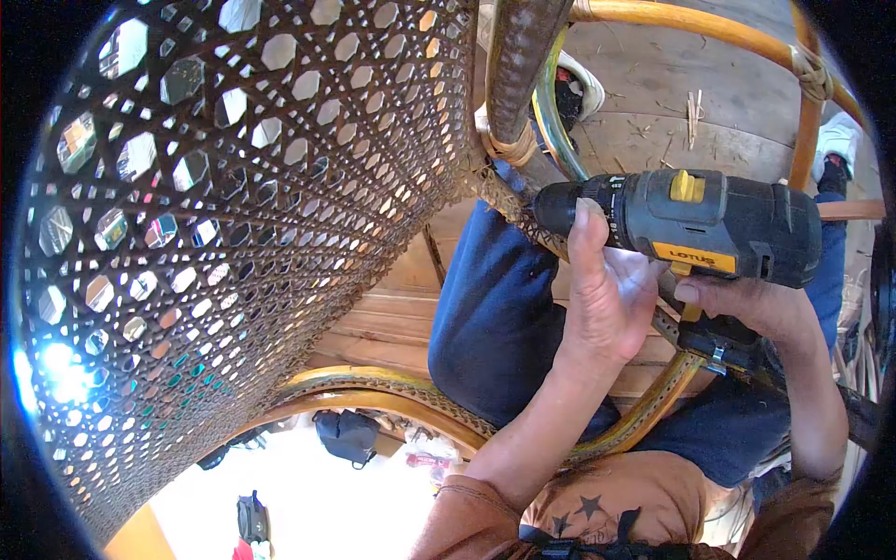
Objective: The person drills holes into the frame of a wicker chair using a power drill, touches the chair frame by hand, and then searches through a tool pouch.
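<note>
A black and yellow drill (pixel 719 224) lies sideways over the rattan frame, its chuck pointing left at a bound joint (pixel 523 201). Around the drill's handle, just below its body, my right hand (pixel 747 303) is closed. My left hand (pixel 607 299) is at the chuck end, with the thumb up against the front collar and the other fingers mostly hidden under the drill. A woven cane panel (pixel 280 168) fills the left side, its edge meeting the frame near the chuck. The drill's tip is hidden at the joint.
A curved rattan rail (pixel 373 403) passes beneath my arms. Another pole (pixel 691 21) arches across the top right. Cane scraps (pixel 693 117) lie on the wooden floor (pixel 644 75). A black bag (pixel 347 437) sits at the lower left, beyond the rail. My legs (pixel 495 317) are under the frame.
</note>
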`<state>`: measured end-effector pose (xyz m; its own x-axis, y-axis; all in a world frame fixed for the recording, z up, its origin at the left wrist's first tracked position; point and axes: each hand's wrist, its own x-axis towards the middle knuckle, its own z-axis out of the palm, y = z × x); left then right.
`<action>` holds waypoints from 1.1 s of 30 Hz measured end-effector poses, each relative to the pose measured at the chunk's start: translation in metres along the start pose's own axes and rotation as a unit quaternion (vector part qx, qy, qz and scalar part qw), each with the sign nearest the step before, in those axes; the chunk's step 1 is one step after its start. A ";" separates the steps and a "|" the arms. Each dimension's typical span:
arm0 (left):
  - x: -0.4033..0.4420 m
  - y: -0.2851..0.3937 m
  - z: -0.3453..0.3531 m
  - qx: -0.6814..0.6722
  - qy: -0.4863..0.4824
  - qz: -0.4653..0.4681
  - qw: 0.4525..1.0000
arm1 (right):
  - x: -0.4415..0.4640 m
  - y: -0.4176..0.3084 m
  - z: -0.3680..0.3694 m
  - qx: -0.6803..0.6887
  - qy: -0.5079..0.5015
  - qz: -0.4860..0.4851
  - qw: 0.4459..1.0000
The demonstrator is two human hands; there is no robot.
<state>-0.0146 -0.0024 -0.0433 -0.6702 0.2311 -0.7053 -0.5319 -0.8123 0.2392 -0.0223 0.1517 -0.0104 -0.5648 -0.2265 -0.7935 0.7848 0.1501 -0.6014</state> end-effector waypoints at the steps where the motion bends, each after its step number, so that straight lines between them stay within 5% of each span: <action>1: 0.000 0.000 0.000 0.002 -0.001 -0.001 1.000 | 0.000 0.002 0.000 -0.008 0.004 -0.017 1.000; 12: 0.000 0.000 0.002 0.001 0.019 0.005 1.000 | -0.003 -0.005 -0.003 -0.058 -0.021 -0.014 0.998; 23: -0.007 -0.010 0.008 0.028 -0.039 -0.102 0.994 | -0.021 0.012 -0.019 0.055 0.015 0.046 0.997; 33: -0.007 -0.015 0.003 0.028 -0.002 -0.101 0.995 | -0.020 0.009 -0.020 0.094 -0.020 0.055 0.994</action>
<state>-0.0032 0.0090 -0.0398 -0.5493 0.3884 -0.7399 -0.6831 -0.7187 0.1298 -0.0088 0.1769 -0.0020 -0.4654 -0.2565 -0.8471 0.8771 -0.0053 -0.4803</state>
